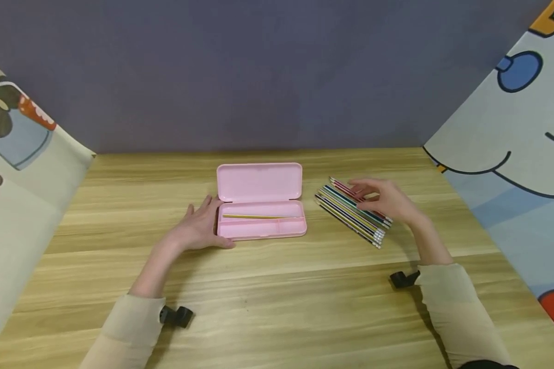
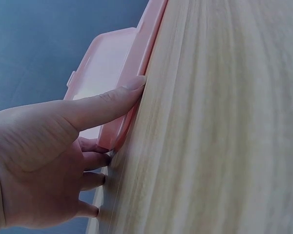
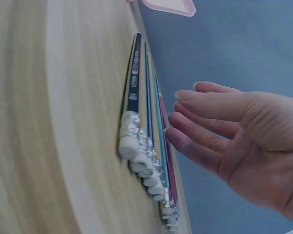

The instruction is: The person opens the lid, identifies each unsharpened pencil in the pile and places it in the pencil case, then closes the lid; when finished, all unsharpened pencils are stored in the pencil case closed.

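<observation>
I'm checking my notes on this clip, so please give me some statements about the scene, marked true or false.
1. The left grip touches the pink pencil case. True.
2. The case's lid is shut. False: it stands open.
3. The right grip holds no pencil. True.
4. Loose pencils lie right of the case in the head view. True.
5. Their erasers point toward the case. False: they point away.
6. The case is empty. False: a yellow pencil lies inside.

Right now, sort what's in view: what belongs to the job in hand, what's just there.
Job in hand:
open pink pencil case, left hand touching it
yellow pencil inside it
loose pencils, right hand over them

Just there:
wooden table
dark backdrop
cartoon-printed side panels
black wrist cameras
</observation>
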A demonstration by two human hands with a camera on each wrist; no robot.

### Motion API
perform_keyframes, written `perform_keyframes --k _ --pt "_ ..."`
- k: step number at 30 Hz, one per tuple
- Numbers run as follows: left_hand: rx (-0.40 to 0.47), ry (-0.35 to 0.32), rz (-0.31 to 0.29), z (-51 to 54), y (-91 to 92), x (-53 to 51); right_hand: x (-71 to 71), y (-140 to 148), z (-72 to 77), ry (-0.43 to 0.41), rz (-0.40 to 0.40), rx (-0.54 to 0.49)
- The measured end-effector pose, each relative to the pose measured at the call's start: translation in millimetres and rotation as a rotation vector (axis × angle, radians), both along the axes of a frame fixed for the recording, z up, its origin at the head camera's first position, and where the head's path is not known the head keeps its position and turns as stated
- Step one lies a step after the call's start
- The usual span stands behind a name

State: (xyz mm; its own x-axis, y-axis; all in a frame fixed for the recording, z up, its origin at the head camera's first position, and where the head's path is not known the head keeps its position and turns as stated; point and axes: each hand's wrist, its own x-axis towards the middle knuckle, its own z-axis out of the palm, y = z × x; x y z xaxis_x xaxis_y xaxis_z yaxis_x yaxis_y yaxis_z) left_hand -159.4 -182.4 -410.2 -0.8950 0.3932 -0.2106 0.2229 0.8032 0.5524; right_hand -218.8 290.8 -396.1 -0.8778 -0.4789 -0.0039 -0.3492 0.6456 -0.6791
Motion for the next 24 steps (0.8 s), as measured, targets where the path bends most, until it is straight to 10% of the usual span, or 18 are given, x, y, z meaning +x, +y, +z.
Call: perform_keyframes --k 24 --pt "0.005 0.008 -0.003 -2.1 -1.0 -0.1 -4.0 -6.8 -10.6 -0.03 -0.048 0.182"
